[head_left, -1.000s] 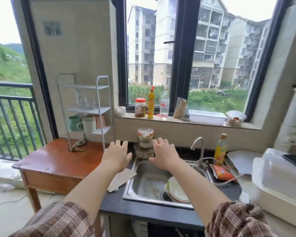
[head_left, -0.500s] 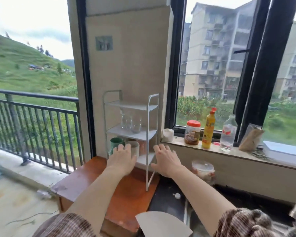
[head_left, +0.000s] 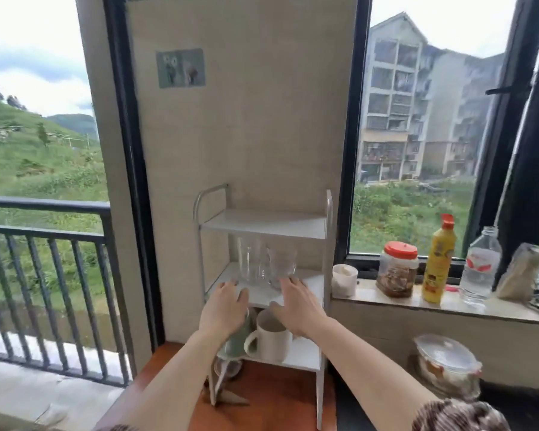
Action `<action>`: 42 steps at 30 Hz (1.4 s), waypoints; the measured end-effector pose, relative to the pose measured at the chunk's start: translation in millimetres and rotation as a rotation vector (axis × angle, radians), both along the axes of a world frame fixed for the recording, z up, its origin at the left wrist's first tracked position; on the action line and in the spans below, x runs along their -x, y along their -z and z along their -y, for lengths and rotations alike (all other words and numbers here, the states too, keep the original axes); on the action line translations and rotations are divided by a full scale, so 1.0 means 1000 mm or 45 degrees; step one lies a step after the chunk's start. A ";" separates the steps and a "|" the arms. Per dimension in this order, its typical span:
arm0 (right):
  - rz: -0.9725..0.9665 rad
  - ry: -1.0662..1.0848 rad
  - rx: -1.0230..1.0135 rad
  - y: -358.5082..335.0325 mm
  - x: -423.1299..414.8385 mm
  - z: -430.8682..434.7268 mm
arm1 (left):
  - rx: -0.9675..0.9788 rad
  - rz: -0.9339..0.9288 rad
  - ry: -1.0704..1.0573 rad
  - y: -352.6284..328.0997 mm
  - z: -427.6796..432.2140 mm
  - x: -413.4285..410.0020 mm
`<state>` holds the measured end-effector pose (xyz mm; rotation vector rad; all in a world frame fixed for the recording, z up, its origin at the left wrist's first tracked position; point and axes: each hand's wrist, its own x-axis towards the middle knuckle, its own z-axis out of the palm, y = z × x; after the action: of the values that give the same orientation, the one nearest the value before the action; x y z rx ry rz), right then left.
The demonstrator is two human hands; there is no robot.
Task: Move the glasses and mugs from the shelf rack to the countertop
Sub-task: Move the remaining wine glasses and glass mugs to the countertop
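Both arms are being stretched forward towards a white shelf rack (head_left: pixel 263 223) standing on a wooden table (head_left: pixel 277 396). The left hand (head_left: pixel 224 309) and right hand (head_left: pixel 296 304) are being held palm-down at the front edge of the middle shelf, fingers straight and spread wide, with nothing being gripped. Clear glasses (head_left: pixel 251 262) are standing on that shelf, blurred and hard to count; whether the right fingertips are touching one cannot be told. On the lower shelf a white mug (head_left: pixel 271 339) is showing, while a green mug (head_left: pixel 237 340) is being largely hidden by the left wrist.
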<state>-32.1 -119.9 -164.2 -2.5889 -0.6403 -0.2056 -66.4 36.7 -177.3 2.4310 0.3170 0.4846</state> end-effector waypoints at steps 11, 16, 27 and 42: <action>-0.340 0.220 -0.540 0.009 -0.052 -0.074 | 0.640 0.198 0.217 -0.009 -0.036 -0.077; -0.419 0.227 -0.797 0.000 -0.054 -0.079 | 0.969 0.137 0.296 -0.014 -0.037 -0.085; -0.544 0.597 -1.024 -0.012 -0.036 -0.046 | 1.025 0.027 0.186 -0.029 -0.028 -0.082; -0.984 0.492 -1.267 -0.021 0.022 0.010 | 1.119 0.062 0.125 -0.026 -0.009 -0.002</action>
<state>-54.5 -130.3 -143.0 -1.5807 0.2295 0.2903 -64.5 45.6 -151.4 1.5683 0.3038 0.2728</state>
